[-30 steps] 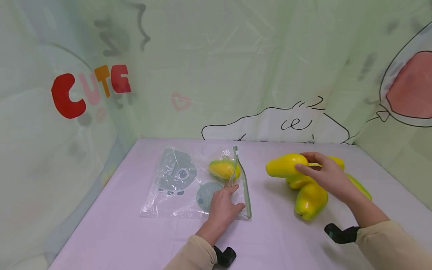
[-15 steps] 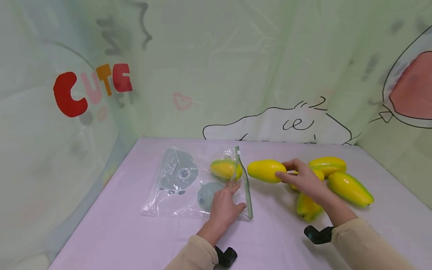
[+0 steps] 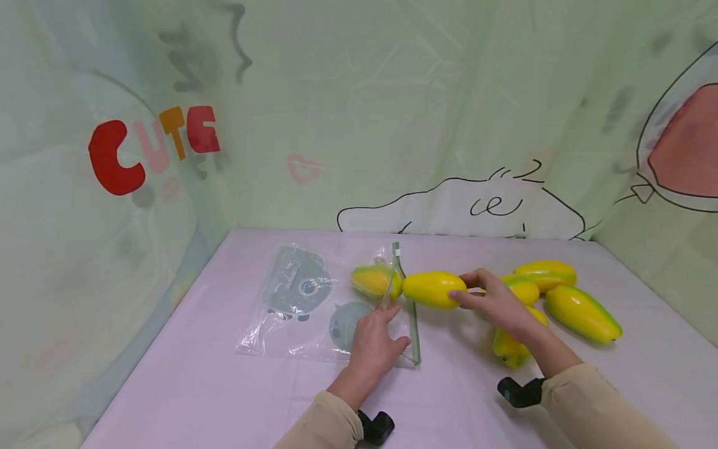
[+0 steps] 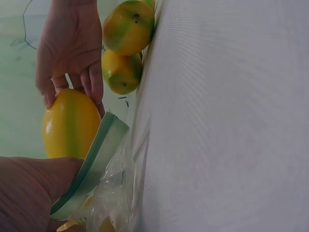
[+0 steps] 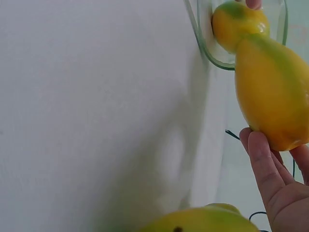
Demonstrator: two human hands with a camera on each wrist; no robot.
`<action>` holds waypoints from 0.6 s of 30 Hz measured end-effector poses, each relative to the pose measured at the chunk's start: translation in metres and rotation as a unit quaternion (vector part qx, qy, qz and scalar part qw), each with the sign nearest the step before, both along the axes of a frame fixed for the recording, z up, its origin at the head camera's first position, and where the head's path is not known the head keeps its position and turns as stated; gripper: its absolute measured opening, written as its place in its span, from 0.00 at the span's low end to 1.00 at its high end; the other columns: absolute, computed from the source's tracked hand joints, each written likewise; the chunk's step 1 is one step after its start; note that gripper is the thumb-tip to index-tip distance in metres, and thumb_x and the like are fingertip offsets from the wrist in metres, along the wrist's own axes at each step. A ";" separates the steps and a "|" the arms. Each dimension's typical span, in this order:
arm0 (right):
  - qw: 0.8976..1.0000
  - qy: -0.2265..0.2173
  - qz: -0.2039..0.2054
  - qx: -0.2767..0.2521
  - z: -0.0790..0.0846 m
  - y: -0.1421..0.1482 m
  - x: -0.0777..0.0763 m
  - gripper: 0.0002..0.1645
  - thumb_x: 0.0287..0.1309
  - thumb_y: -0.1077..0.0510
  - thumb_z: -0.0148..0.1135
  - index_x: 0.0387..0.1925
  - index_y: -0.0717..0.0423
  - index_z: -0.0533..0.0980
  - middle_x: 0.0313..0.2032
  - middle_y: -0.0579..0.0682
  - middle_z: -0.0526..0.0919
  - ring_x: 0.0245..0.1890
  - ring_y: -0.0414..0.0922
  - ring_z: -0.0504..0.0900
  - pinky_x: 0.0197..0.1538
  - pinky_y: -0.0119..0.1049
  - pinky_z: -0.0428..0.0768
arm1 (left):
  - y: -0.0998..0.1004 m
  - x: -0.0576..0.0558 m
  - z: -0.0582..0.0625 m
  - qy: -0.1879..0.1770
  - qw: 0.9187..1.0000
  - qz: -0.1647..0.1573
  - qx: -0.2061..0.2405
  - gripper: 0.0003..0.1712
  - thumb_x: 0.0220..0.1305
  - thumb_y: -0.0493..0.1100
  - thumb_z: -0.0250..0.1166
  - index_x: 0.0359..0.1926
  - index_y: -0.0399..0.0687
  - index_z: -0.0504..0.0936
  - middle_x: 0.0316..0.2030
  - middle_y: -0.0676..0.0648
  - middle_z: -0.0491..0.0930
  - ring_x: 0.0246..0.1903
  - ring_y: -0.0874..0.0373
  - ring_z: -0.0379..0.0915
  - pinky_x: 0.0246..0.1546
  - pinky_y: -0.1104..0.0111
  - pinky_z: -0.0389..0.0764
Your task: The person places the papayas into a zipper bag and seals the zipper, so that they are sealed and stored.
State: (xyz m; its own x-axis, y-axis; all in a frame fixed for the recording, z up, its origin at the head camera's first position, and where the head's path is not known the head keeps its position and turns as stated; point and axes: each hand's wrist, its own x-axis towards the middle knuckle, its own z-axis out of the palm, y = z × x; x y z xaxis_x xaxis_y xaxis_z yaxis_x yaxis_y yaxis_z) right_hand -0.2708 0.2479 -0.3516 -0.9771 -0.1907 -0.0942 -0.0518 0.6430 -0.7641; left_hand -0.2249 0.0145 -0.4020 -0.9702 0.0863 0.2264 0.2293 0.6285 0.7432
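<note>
In the head view my left hand (image 3: 373, 340) is at the mouth of a clear zip bag (image 3: 361, 346) with a green closure strip, its thumb and forefinger spread apart inside the parted edges. One yellow-green papaya (image 3: 370, 282) lies inside the bag. My right hand (image 3: 496, 302) grips another papaya (image 3: 432, 290) by its right end, thumb in front and fingers behind. The held papaya's left end overlaps the bag's opening. In the right wrist view the held papaya (image 5: 273, 92) points toward the open bag mouth (image 5: 210, 55), with the bagged papaya (image 5: 236, 24) just beyond.
Several loose papayas lie right of the bag, among them one at the back (image 3: 544, 274), a large one (image 3: 583, 315) and one nearer the front (image 3: 512, 346). The pale table (image 3: 224, 399) meets printed cloth walls (image 3: 404, 125) behind and at both sides.
My right hand has carried the held papaya leftward and slightly down, from over the loose papayas to the bag's mouth. My left hand stays at the bag's edge.
</note>
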 end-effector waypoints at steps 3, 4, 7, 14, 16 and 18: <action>1.000 0.001 -0.004 -0.003 -0.002 -0.003 0.000 0.45 0.68 0.36 0.60 0.68 0.66 0.61 0.65 0.67 0.70 0.58 0.58 0.81 0.66 0.61 0.75 | 0.000 -0.001 -0.001 0.022 1.000 -0.002 -0.004 0.35 0.50 0.33 0.78 0.62 0.37 0.81 0.66 0.36 0.76 0.66 0.41 0.74 0.63 0.53 0.78; 1.000 0.001 -0.006 -0.004 -0.002 -0.004 -0.001 0.45 0.68 0.36 0.61 0.68 0.66 0.61 0.66 0.66 0.70 0.58 0.58 0.80 0.67 0.61 0.75 | 0.000 -0.001 -0.001 0.029 1.000 -0.001 -0.007 0.34 0.50 0.33 0.78 0.61 0.37 0.82 0.65 0.36 0.77 0.64 0.41 0.76 0.62 0.53 0.79; 1.000 0.001 -0.006 -0.009 -0.003 -0.007 -0.001 0.45 0.68 0.36 0.61 0.68 0.65 0.61 0.67 0.66 0.69 0.61 0.61 0.77 0.67 0.62 0.74 | 0.000 -0.001 -0.001 0.047 0.999 -0.001 -0.015 0.33 0.49 0.33 0.78 0.60 0.38 0.83 0.63 0.36 0.80 0.61 0.40 0.79 0.59 0.53 0.81; 1.000 0.001 -0.013 -0.006 -0.002 -0.016 -0.003 0.43 0.68 0.38 0.62 0.69 0.63 0.62 0.67 0.65 0.69 0.65 0.63 0.73 0.68 0.60 0.75 | 0.001 0.000 0.003 0.046 0.999 -0.006 -0.014 0.32 0.52 0.33 0.77 0.61 0.39 0.82 0.64 0.37 0.79 0.59 0.42 0.80 0.59 0.55 0.82; 1.000 0.005 -0.012 -0.004 -0.002 -0.018 -0.003 0.43 0.68 0.37 0.62 0.69 0.63 0.63 0.67 0.65 0.70 0.65 0.63 0.73 0.67 0.59 0.76 | 0.000 0.000 0.004 0.049 0.999 -0.005 -0.013 0.32 0.51 0.33 0.77 0.60 0.39 0.83 0.64 0.37 0.78 0.60 0.43 0.80 0.60 0.55 0.82; 1.000 0.013 -0.008 -0.001 -0.003 -0.021 -0.004 0.43 0.67 0.37 0.62 0.68 0.63 0.64 0.67 0.65 0.70 0.65 0.63 0.74 0.67 0.57 0.77 | 0.000 0.000 0.004 0.056 0.998 -0.004 -0.015 0.32 0.50 0.32 0.77 0.60 0.39 0.83 0.65 0.37 0.77 0.62 0.43 0.78 0.61 0.55 0.81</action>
